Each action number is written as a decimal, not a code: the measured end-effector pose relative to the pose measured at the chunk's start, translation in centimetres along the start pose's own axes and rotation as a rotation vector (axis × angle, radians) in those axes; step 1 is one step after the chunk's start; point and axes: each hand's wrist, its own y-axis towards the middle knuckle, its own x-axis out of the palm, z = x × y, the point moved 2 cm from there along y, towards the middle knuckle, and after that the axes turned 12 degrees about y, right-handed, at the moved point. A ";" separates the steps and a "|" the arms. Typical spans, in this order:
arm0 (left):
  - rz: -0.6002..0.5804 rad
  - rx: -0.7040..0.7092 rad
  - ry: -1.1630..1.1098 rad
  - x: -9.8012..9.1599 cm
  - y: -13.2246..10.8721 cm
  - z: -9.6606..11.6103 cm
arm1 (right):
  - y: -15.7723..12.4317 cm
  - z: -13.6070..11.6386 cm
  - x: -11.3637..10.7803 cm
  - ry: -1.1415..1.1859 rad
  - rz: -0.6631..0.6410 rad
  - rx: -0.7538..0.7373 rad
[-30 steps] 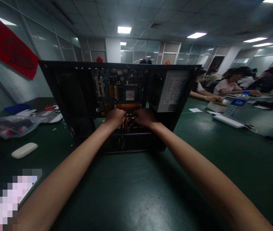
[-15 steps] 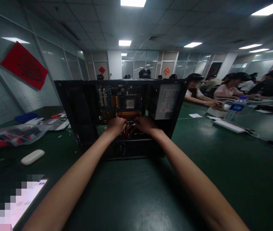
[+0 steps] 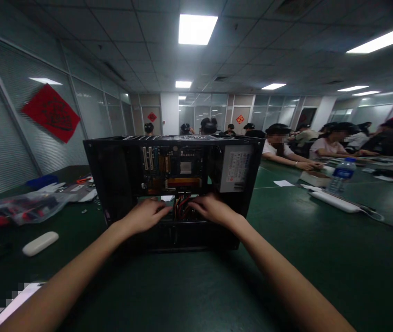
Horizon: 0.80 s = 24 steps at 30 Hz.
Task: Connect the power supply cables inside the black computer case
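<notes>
OK, R hand [image 3: 214, 210] at cables [image 3: 181, 207] in PC case [image 3: 110, 180], L hand [image 3: 144, 215] nearby.

Nothing can be read for certain. The sticker [image 3: 236, 165] on the power box [image 3: 225, 187] of the computer [image 3: 113, 184] bears rows of print (too small to make out). Pale lettering blurs on the blue label [image 3: 343, 173] of the bottle [image 3: 336, 185]. Dark marks on the red wall sign [image 3: 51, 113] and yellowish ones on the door sign [image 3: 240, 119] are unclear too.
</notes>
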 end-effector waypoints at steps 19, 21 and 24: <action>-0.144 -0.155 0.310 0.7 -2.7 4.5 | -6.6 4.3 -1.8 -0.477 -0.326 -0.027; -0.107 -0.154 0.307 1.3 -1.7 6.0 | -7.6 6.1 -2.6 -0.471 -0.328 -0.002; -0.055 -0.140 0.284 2.3 0.1 8.4 | -9.2 9.3 -4.1 -0.412 -0.301 0.056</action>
